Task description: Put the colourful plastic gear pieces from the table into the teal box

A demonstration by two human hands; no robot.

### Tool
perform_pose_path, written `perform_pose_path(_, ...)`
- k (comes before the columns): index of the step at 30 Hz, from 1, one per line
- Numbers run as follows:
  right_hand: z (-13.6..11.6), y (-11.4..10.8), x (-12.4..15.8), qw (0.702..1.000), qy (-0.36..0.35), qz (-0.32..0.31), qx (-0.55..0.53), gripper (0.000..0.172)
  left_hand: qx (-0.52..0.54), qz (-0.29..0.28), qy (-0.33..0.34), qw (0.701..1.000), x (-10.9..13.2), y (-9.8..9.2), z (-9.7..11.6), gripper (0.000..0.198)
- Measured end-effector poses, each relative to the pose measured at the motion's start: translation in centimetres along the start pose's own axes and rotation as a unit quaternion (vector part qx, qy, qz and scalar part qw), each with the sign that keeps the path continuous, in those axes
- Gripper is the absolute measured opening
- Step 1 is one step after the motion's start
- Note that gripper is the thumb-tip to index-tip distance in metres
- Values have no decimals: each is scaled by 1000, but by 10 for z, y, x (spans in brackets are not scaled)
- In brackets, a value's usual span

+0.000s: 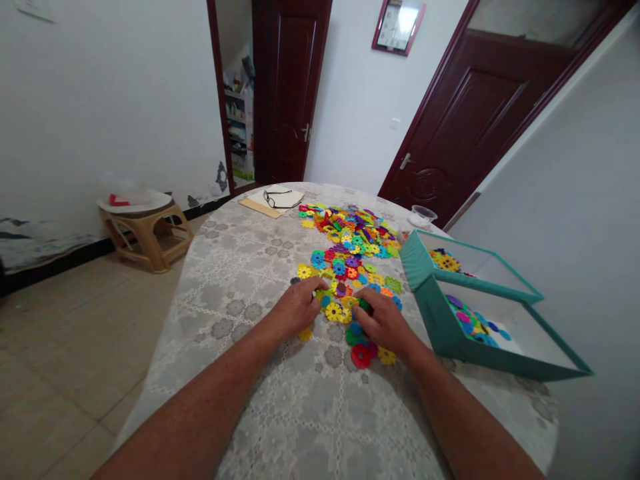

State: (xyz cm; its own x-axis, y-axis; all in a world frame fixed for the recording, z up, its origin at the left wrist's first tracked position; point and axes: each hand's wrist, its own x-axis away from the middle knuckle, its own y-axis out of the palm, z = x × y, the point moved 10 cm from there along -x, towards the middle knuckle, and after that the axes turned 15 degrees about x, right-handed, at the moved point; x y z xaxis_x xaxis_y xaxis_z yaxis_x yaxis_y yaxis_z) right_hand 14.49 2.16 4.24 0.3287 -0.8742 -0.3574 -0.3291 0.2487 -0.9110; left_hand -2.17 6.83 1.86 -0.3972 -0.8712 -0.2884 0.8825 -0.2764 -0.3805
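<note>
Many flat, flower-shaped plastic discs [350, 243] in bright colours lie spread across the middle of a table under a lace cloth [240, 280]. My left hand [299, 308] rests palm down at the near end of the pile, its fingertips curled onto a few yellow discs. My right hand [383, 323] is closed, with a green disc [365, 306] pinched at its fingertips. A red disc [361, 357] and a yellow one lie just in front of that hand.
Two teal-rimmed box halves [435, 313] stand open at the right, each holding some discs. Spectacles on a notebook [276, 199] and a small clear bowl [423, 215] sit at the far end. A low wooden stool [146, 233] stands on the floor at left.
</note>
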Motion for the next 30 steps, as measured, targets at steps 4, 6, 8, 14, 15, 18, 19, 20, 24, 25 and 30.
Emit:
perform_pose_path(4, 36, -58, 5, 993, 67, 59, 78, 26, 19, 5, -15, 1000, 0, -1, -3, 41)
perform_pose_path(6, 66, -95, 19, 968, 128, 131, 169, 32, 25, 5, -16, 1000, 0, 0, -1, 39)
perform_pose_path(8, 98, -127, 40, 919, 201, 197, 276, 35, 37, 5, -15, 999, 0, 1, 1, 37)
perform_pose_path(14, 153, -150, 76, 828, 307, 218, 416, 33, 35, -29, -5, 999, 2, 11, 2, 40)
perform_pose_path(15, 146, -146, 72, 837, 287, 229, 405, 32, 30, -35, -3, 999, 2, 13, 1, 40)
perform_pose_path(18, 100, -117, 45, 912, 174, 232, 290, 27, 24, -43, -2, 999, 3, 16, -1, 42)
perform_pose_path(19, 80, -99, 34, 942, 135, 204, 230, 26, 24, -44, -4, 999, 3, 17, -1, 42)
perform_pose_path(20, 60, -78, 25, 966, 104, 164, 169, 26, 25, -46, -5, 999, 3, 17, -2, 42)
perform_pose_path(24, -8, 6, 10, 998, 31, 2, 59, 43, 42, -52, -1, 998, 4, 17, 1, 40)
perform_pose_path(25, -15, 21, 11, 998, 33, -25, 57, 47, 44, -53, 1, 998, 4, 17, 2, 39)
perform_pose_path(30, -17, 44, 13, 995, 62, -56, 50, 45, 54, -77, 5, 996, 6, 19, 11, 41)
